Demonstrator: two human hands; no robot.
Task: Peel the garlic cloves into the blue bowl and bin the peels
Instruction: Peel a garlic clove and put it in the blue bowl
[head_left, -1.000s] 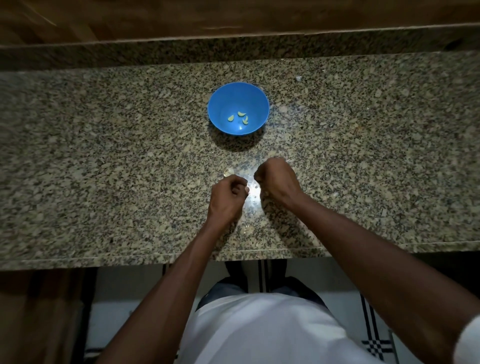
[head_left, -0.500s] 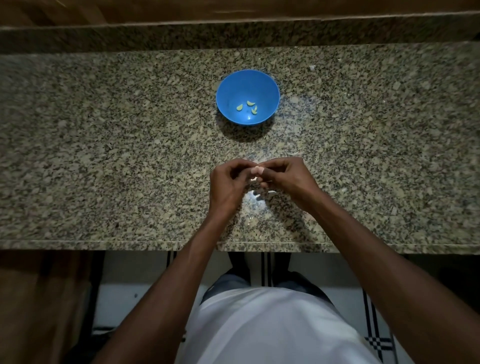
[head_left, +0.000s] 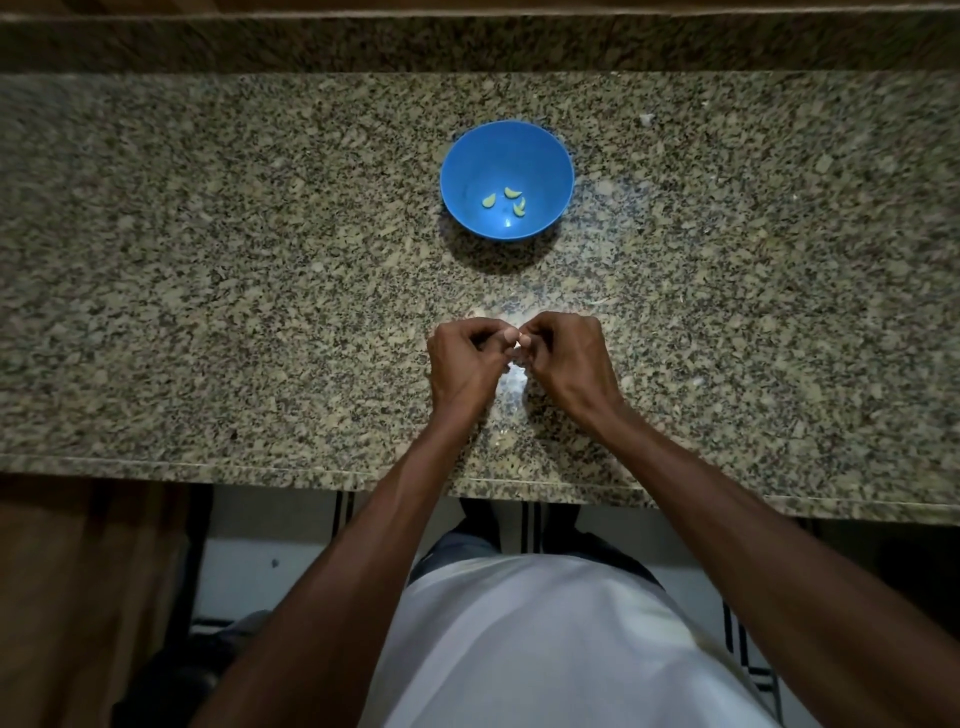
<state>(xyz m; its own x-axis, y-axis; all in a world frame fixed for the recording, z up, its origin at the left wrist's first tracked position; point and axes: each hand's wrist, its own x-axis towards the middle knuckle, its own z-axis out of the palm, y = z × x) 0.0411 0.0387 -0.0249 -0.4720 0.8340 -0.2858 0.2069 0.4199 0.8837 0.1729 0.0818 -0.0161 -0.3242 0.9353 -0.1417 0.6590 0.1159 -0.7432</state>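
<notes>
Left hand and right hand meet knuckle to knuckle near desk front edge, well short of blue bowl. Fingers of both curled, pinching one garlic clove, mostly hidden. Three peeled cloves already in bowl. Judgement: peeling underway; steady clove with one hand, strip skin with nail, keep peel gathered for bin.

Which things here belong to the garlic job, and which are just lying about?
Job:
- blue bowl
- three peeled cloves in it
- clove pinched between left hand and right hand
- pale peel scraps under the hands

Lying about:
- granite counter
- white fleck behind the bowl; what it is, cannot tell
</notes>
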